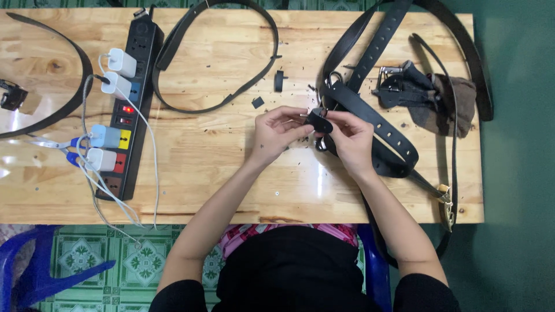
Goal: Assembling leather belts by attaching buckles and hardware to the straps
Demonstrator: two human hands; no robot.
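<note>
My left hand (276,134) and my right hand (350,138) met over the middle of the tabletop (231,173), and between their fingertips I pinched a small leather loop (319,120). It was black, short and rounded, a little glossy, folded over on itself, and held just above the wood. Both hands were closed on it, left fingers at its left end, right thumb and fingers at its right. Something thin and pale stuck out between my left fingers; I could not tell what it was.

Just beside my right hand lay a wide black belt (381,130) with a row of punched holes, running up and away from me, its lower end curling under my right wrist. A metal ring (321,144) showed below the loop. Small dark scraps (258,102) were scattered over the wood near my hands.

Further right sat a brown cloth bundle (454,104) with a buckle (388,78) on it. To the left, well apart, lay a looped black strap (219,98), then a power strip (130,110) with white chargers (118,72) plugged in, and blue-handled scissors (58,144).
</note>
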